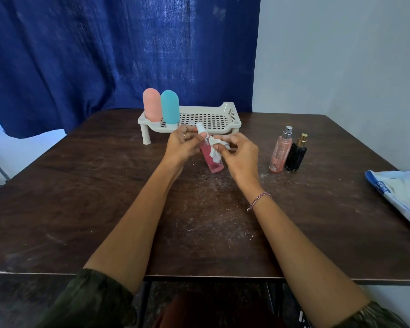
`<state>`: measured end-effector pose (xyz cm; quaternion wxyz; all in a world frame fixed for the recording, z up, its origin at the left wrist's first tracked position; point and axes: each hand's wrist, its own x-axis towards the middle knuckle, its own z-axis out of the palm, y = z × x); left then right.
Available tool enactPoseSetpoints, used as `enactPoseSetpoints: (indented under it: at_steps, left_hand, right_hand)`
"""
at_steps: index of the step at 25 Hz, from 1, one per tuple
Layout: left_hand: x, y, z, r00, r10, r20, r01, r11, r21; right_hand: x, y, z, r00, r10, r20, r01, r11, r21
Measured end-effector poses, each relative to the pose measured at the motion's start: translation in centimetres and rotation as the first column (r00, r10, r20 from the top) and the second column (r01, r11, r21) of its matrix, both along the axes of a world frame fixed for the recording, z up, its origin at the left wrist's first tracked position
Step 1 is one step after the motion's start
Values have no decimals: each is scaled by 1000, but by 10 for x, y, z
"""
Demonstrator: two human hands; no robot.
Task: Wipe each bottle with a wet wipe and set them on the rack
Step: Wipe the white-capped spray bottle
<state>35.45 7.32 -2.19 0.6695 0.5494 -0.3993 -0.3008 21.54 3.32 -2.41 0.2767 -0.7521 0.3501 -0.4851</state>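
Sleeves [92, 301]: dark green.
Left hand [182, 145]: clear bottle of pink liquid [213, 163] is gripped, just before white perforated rack [232, 114].
Right hand [242, 155]: crumpled white wet wipe [217, 151] is pinched against it.

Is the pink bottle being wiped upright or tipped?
Tipped: the pink bottle leans, cap in the left hand; the right hand holds the wipe against it.

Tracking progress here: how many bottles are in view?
5: pink bottle and teal bottle on the rack, rose bottle in the left hand, peach spray bottle and black bottle on the table.
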Motion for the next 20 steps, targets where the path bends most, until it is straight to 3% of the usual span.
enactPoseSetpoints:
  at_steps: [7,14,20]
  left_hand:
    - [0,-1,0,1000,-13,-13,13,1000,-17]
    - [2,-4,-3,998,-19,-54,19,1000,11]
    - [4,-2,-2,993,-101,-69,101,995,1]
  right_hand:
    - [-7,-4,3,982,85,-168,-86,996,-1]
    - [-17,-7,9,884,186,-429,-171,983,74]
    - [-17,-8,8,901,188,-391,-157,981,110]
